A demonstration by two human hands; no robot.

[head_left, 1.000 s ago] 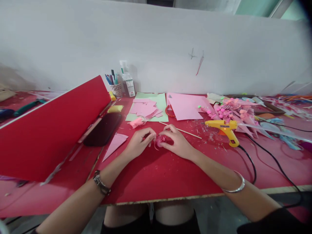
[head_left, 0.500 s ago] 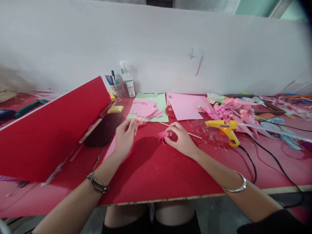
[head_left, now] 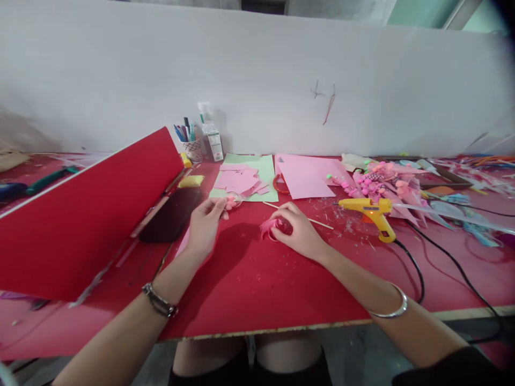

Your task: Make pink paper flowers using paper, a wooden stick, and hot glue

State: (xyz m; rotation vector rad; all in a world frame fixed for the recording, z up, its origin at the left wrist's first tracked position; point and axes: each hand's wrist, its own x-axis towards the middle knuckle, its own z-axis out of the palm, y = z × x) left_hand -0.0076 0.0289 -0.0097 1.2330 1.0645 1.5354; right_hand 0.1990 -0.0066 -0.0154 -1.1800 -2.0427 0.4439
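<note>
My left hand [head_left: 204,225] is closed in a pinch at a small pinkish piece [head_left: 231,201], too small to make out, beside the pile of cut pink paper [head_left: 241,179]. My right hand [head_left: 300,229] curls its thumb and fingers round a curled strip of pink paper with fringed edges [head_left: 266,228], just above the red tabletop. A thin wooden stick [head_left: 321,223] lies behind the right hand, partly hidden by it. To the right rests a yellow glue gun [head_left: 372,212] with a clear glue stick in its back.
A red board [head_left: 92,214] leans at the left, beside a dark phone-like slab [head_left: 171,217]. Behind stand a pen cup [head_left: 192,150] and a bottle [head_left: 212,140]. Pink sheets [head_left: 308,177] and a heap of pink paper decorations [head_left: 378,182] lie at the back right. A black cord [head_left: 416,273] trails over the edge.
My left hand has shifted slightly left, and more of the small pinkish piece shows. The fringed paper in my right hand has turned a little; that hand stays in place.
</note>
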